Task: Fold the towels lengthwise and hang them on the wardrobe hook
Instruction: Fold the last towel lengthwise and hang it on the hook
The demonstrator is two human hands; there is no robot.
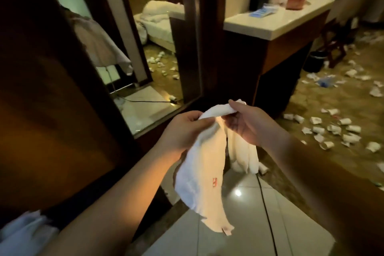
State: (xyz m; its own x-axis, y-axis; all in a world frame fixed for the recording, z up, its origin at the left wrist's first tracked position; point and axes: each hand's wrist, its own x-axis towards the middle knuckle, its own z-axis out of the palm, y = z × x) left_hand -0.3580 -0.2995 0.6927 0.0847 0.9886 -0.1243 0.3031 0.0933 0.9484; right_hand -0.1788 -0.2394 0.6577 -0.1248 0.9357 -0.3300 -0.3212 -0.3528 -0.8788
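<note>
While both hands pinch its bunched top edge, left hand [182, 129] and right hand [247, 124], the white cotton towel [199, 172] droops below, folds hiding its far half.

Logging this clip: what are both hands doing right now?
Left hand: fingers curled round the top edge of the white towel, holding it.
Right hand: pinches the same towel's top edge beside the left, holding it.

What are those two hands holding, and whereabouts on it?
A white towel. The left hand and right hand each grip its bunched top edge, close together, and the rest hangs down.
</note>
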